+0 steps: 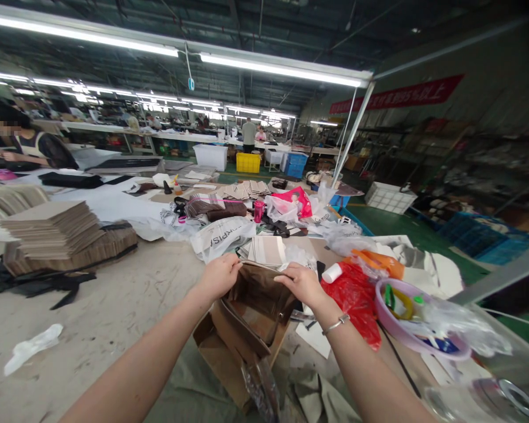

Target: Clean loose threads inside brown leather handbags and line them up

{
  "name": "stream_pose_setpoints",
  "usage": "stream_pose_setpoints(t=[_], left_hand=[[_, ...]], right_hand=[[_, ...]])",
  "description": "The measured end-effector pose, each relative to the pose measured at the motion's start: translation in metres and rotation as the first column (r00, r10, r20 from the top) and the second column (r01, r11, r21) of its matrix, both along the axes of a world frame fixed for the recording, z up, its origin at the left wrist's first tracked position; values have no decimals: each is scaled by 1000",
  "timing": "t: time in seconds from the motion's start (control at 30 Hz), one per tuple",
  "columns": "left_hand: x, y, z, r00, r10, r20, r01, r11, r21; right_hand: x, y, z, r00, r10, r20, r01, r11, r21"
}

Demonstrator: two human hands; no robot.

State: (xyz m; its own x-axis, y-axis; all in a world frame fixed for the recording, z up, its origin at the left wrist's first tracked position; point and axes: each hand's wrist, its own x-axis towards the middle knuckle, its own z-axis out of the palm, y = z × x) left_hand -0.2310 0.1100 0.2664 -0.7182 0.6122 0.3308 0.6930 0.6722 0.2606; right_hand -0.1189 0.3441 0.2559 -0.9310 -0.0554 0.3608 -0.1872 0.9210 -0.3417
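Note:
A brown bag [247, 329] stands upright at the table's near edge, its mouth spread and its inside showing. My left hand [221, 275] pinches the far left part of the bag's rim. On the far right part of the same rim, my right hand [300, 283] has closed its fingers and thumb. A strap with clear plastic round it [262, 388] hangs down the near side. Just beyond the bag lies a small stack of pale cards [267, 251].
Stacked beige panels [53, 226] stand on the table [127, 311] at left. Red plastic [350, 299] and a lilac basin [381, 305] are at right, near a metal post [352, 135]. A person [39, 144] sits at far left; others are farther back.

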Motion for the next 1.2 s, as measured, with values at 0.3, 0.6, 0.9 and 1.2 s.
stream_pose_setpoints(t=[0.3, 0.6, 0.9, 1.2], left_hand=[[2, 6, 2, 1000, 23, -16, -23, 1000, -11], [5, 6, 3, 997, 76, -14, -76, 997, -26], [7, 8, 6, 996, 83, 18, -82, 996, -30], [8, 6, 5, 994, 100, 33, -99, 995, -31]], right_hand=[[-4, 1, -3, 999, -6, -40, 5, 1000, -31], [0, 7, 10, 993, -21, 118, 22, 1000, -9], [-19, -18, 30, 994, -8, 108, -7, 991, 137], [-31, -30, 28, 989, -31, 146, -14, 955, 296]])
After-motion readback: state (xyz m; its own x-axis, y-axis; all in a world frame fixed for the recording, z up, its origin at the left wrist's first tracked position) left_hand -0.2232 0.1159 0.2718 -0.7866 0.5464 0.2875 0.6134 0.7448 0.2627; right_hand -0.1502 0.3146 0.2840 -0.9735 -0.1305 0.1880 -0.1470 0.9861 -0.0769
